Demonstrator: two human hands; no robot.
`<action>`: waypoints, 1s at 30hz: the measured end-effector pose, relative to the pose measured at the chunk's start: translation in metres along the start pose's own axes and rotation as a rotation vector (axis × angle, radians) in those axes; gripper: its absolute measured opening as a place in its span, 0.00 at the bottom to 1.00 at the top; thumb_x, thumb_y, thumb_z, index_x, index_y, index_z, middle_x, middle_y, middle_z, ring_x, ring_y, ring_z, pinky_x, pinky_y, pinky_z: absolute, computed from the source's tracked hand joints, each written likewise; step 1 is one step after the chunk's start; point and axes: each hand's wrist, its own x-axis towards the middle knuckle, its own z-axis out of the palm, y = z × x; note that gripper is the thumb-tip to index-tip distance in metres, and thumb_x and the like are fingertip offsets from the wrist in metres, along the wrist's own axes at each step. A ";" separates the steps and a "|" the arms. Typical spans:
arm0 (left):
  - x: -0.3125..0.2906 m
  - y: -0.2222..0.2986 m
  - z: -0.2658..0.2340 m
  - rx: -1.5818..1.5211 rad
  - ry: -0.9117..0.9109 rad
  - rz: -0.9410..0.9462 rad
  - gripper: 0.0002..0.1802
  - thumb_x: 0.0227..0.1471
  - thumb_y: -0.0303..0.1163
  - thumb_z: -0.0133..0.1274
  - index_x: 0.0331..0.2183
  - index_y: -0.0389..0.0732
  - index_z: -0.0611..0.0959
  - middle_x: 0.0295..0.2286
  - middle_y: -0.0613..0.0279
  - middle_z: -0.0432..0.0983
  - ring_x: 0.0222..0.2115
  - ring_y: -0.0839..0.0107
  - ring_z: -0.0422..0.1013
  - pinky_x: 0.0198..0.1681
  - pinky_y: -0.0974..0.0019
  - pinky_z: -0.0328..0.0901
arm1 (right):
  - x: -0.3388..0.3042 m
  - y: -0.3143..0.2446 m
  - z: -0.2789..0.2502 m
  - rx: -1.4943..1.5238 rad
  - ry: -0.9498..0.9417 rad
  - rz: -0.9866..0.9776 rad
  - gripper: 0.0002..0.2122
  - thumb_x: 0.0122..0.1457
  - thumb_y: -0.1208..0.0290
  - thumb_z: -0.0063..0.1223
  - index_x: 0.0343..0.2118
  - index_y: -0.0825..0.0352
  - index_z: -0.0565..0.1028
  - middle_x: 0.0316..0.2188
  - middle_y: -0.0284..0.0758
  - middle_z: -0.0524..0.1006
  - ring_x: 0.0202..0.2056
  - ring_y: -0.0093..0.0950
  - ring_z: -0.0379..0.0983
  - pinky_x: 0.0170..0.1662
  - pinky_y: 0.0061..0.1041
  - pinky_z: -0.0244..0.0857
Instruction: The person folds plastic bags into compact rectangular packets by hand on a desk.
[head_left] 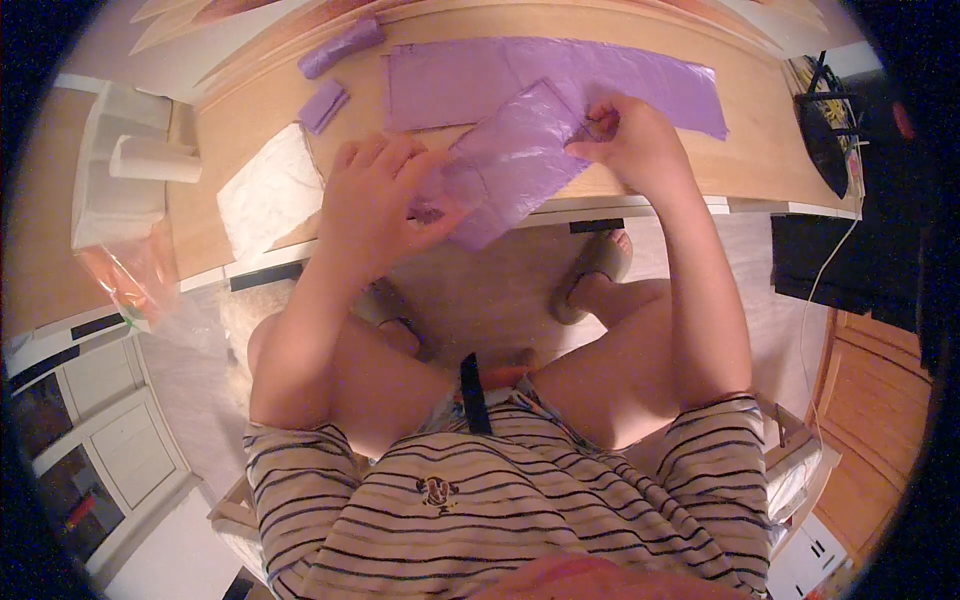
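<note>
A thin purple plastic bag [525, 165] is stretched slantwise between my two hands over the table's front edge. My left hand [385, 195] is closed on its lower left end, thumb toward the front. At the upper right end, my right hand [635, 140] pinches the bag's edge between thumb and fingers. Behind it, another purple bag [665, 85] lies flattened on the table. Toward the back left are a roll of purple bags [340, 47] and a small folded purple bag [323, 105]. A creased white sheet [270, 195] lies left of my left hand.
The wooden table [750, 165] has a light front edge. A white paper roll [155, 160] and a clear plastic bag with orange contents [135, 270] are at the left. A black stand [830, 130] is at the right end, with a pale cable [825, 265] hanging down.
</note>
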 end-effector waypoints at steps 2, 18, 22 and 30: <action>-0.001 0.002 0.001 -0.034 -0.018 0.001 0.28 0.40 0.42 0.63 0.44 0.44 0.77 0.41 0.54 0.73 0.42 0.52 0.68 0.48 0.53 0.62 | 0.001 -0.001 -0.002 -0.044 -0.035 0.020 0.19 0.37 0.61 0.70 0.29 0.68 0.78 0.26 0.43 0.78 0.32 0.41 0.76 0.36 0.37 0.67; 0.004 -0.008 0.021 -0.156 0.103 -0.127 0.26 0.44 0.40 0.59 0.46 0.41 0.75 0.41 0.52 0.72 0.43 0.51 0.67 0.48 0.53 0.62 | 0.001 -0.009 0.000 0.433 -0.064 -0.168 0.09 0.47 0.75 0.64 0.31 0.69 0.76 0.23 0.32 0.76 0.25 0.19 0.68 0.30 0.23 0.65; 0.005 -0.008 0.021 -0.276 0.037 -0.188 0.35 0.42 0.35 0.62 0.53 0.40 0.69 0.47 0.51 0.69 0.49 0.52 0.65 0.53 0.55 0.60 | -0.007 -0.027 -0.002 0.585 -0.031 -0.254 0.12 0.49 0.75 0.64 0.37 0.69 0.75 0.26 0.29 0.76 0.25 0.16 0.66 0.30 0.19 0.64; 0.009 -0.012 0.023 -1.150 0.154 -0.165 0.54 0.36 0.36 0.70 0.60 0.36 0.57 0.55 0.54 0.63 0.56 0.63 0.60 0.59 0.60 0.56 | -0.038 -0.069 -0.029 0.855 -0.176 -0.523 0.21 0.47 0.82 0.64 0.47 0.68 0.73 0.33 0.30 0.79 0.34 0.18 0.74 0.37 0.17 0.68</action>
